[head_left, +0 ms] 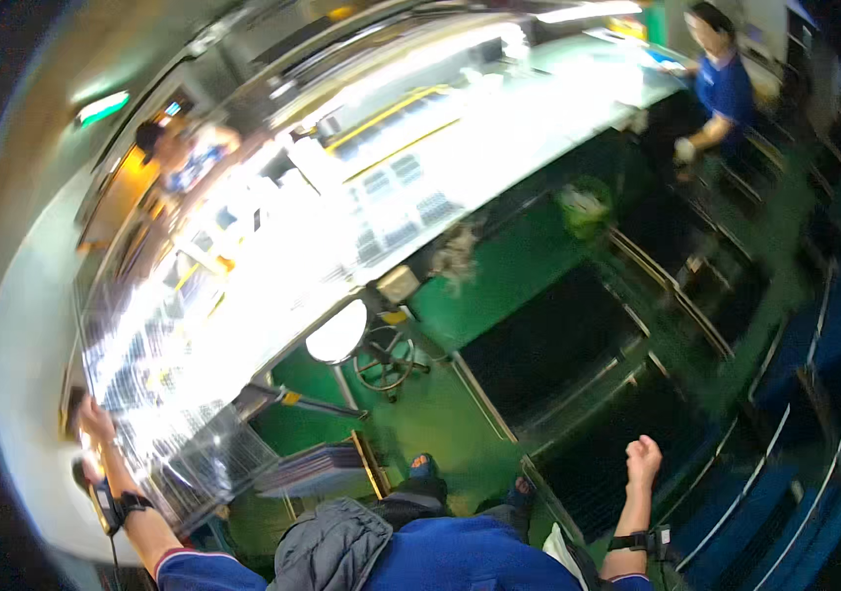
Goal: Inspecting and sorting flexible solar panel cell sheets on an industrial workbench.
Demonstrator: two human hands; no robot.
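Observation:
My left hand (95,422) reaches out to the far left, beside the end of the brightly lit worktable (282,340). A dark object (73,412) sits right against its fingers; blur hides whether they grip it. Out to the right, my right hand (643,459) is raised with its fingers curled in, and nothing shows in it. Below that hand lie dark, low rectangular shapes like racks or pallets (558,360). Each wrist wears a black strap with a small device on it.
A round white stool (337,333) with a ringed base stands under the table edge. A stack of flat sheets (317,471) leans near my feet. One person (721,89) stands at the table's far right, another (184,158) across it. Blue racks (805,463) line the right.

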